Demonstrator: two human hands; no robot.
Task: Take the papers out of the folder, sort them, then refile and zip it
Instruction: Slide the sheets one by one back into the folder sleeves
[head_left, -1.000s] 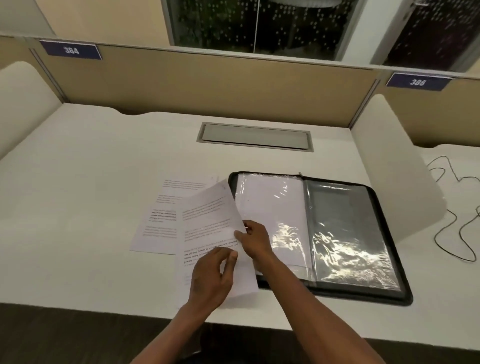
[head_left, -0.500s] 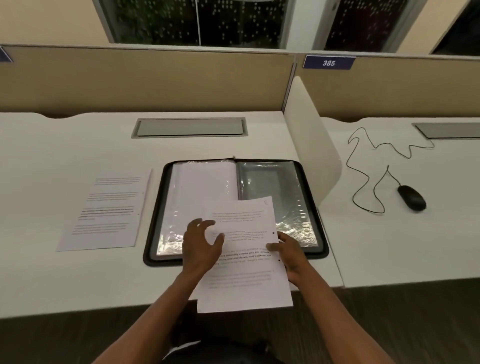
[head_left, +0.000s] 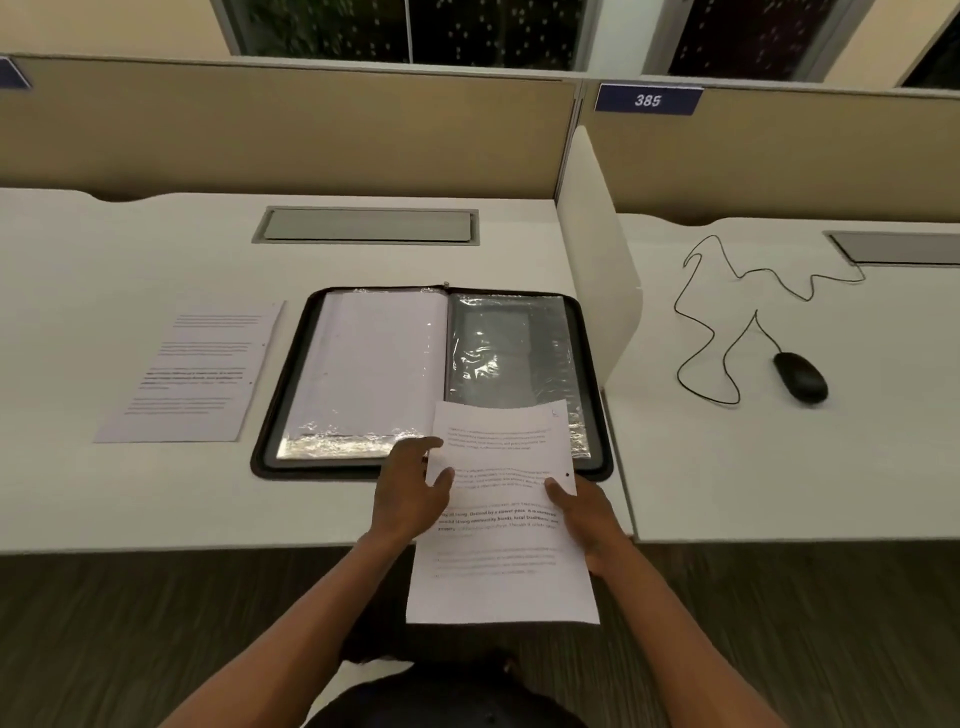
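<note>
A black zip folder (head_left: 270, 415) lies open on the white desk, with clear plastic sleeves on both halves; the left sleeve shows white paper. I hold a printed sheet (head_left: 501, 545) over the folder's near right corner and the desk edge. My left hand (head_left: 410, 493) pinches its left edge, thumb on top. My right hand (head_left: 587, 519) grips its right edge, thumb on the page. Another printed sheet (head_left: 192, 371) lies flat on the desk left of the folder.
A white divider panel (head_left: 597, 260) stands just right of the folder. Beyond it, on the neighbouring desk, lie a black mouse (head_left: 800, 383) and its looped cable (head_left: 717, 312). A grey cable hatch (head_left: 366, 225) sits behind the folder. Tan partitions close the back.
The sheet in my hands has moved from left of the folder across to its near right corner. My view has swung right, so the neighbouring desk shows.
</note>
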